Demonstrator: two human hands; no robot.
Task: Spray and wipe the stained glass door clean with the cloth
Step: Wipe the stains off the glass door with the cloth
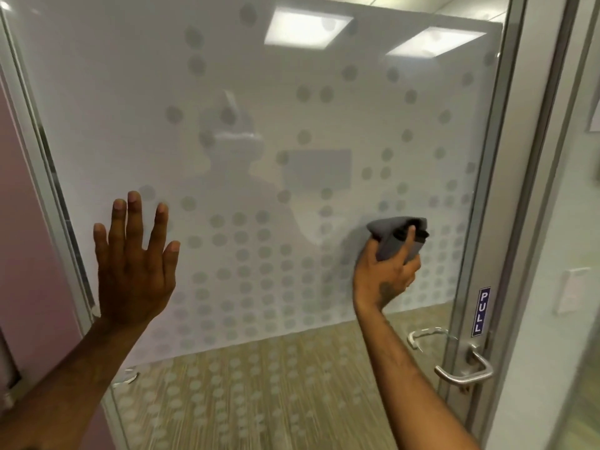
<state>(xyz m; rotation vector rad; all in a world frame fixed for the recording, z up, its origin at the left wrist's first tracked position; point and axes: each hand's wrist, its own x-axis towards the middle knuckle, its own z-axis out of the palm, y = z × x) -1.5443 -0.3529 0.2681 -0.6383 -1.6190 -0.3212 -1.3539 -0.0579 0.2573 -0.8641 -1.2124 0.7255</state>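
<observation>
the frosted, dotted glass door [259, 125] fills the view. the left hand [134, 261] lies flat and spread against it, holding nothing. the right hand [388, 271] grips a bunched grey cloth [394, 230] against the glass. above the metal handle [467, 373], a blue sticker [481, 311] reads "pull".

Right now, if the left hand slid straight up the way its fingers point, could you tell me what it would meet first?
Likely nothing solid: the left hand lies spread on the glass door, and only frosted glass shows above it.
</observation>
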